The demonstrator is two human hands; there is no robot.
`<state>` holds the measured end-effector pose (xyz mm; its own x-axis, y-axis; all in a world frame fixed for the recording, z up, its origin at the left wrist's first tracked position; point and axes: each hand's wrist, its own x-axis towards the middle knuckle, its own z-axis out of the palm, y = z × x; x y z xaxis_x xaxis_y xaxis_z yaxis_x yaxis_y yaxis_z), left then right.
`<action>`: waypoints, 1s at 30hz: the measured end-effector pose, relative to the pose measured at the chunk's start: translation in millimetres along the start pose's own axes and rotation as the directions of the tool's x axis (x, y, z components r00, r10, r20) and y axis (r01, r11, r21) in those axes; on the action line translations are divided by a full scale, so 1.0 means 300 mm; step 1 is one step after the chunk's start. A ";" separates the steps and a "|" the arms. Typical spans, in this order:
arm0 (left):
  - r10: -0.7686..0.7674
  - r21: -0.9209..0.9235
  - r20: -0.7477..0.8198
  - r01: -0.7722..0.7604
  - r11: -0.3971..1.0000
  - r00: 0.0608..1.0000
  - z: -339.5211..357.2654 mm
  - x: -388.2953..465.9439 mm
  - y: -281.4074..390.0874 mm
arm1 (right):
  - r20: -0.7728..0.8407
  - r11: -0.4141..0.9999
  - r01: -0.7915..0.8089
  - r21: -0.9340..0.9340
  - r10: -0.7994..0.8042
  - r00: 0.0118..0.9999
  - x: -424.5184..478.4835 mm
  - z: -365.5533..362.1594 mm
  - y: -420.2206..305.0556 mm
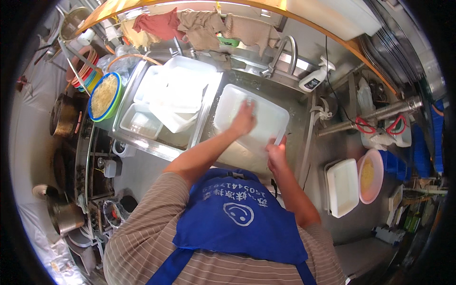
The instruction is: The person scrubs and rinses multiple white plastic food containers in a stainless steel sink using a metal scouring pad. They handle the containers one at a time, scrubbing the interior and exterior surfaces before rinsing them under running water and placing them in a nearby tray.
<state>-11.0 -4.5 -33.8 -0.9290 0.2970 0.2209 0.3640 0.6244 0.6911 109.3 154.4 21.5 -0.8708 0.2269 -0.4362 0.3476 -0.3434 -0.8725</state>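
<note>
A translucent white plastic tray (265,107) is held tilted over the right basin of a steel double sink (297,142). My right hand (277,153) grips the tray's near right rim. Inside the tray is my left hand (245,117), its fingers bent down at the tray's inner surface; something small and greyish shows at the blurred fingertips, and I cannot tell what it is. Cloudy water lies in the basin below. Several white plastic trays (142,123) are piled in the left basin, some strongly lit.
Behind the sink stand a curved faucet (294,53) and a white spray bottle (317,76), under hanging cloths (199,26). A green-and-blue basin of pale shreds (105,96) is at left. To the right are red-handled scissors (379,128), a white tray (343,188) and a pink bowl (376,178).
</note>
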 end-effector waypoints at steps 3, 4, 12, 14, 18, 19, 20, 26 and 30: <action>0.358 -0.116 0.391 -0.341 0.933 0.848 -0.008 -0.038 0.126 | -0.059 0.997 -0.037 0.063 0.040 0.997 0.014 -0.016 0.009; 0.356 -0.093 0.502 -0.361 0.928 0.788 -0.005 -0.063 0.138 | -0.044 0.999 0.047 0.026 -0.046 0.998 0.046 -0.044 0.024; -0.140 -0.004 0.268 0.147 0.989 0.953 -0.091 0.041 -0.011 | -0.136 0.993 0.038 -0.109 -0.053 0.989 -0.028 -0.042 -0.017; -0.216 -0.074 0.271 0.244 0.967 0.938 -0.117 0.059 0.007 | -0.113 0.978 0.071 -0.197 -0.095 0.989 -0.030 -0.059 0.019; -0.257 0.121 0.373 0.228 0.966 0.892 -0.085 0.028 -0.007 | -0.136 0.960 0.187 -0.209 -0.218 0.966 -0.006 -0.049 0.026; -0.277 0.201 0.435 0.208 0.957 0.857 -0.076 0.008 -0.010 | -0.148 0.951 0.221 -0.217 -0.256 0.955 -0.002 -0.047 0.028; -0.250 0.178 0.417 0.191 0.965 0.874 -0.046 -0.018 -0.034 | -0.159 0.940 0.254 -0.226 -0.293 0.943 0.005 -0.044 0.029; -0.082 -0.294 0.552 0.285 0.912 0.830 -0.007 -0.043 0.090 | -0.084 0.775 0.526 -0.351 -0.585 0.807 0.069 -0.082 0.028; 0.328 -0.121 0.514 -0.312 0.942 0.793 -0.003 -0.123 0.252 | -0.220 0.897 0.412 -0.163 -0.440 0.871 0.089 -0.087 0.007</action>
<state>50.7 31.1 10.8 -0.5821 0.8117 0.0483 0.6244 0.4083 0.6659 95.9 183.6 2.4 -0.8345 0.5492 -0.0445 0.0096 -0.0661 -0.9978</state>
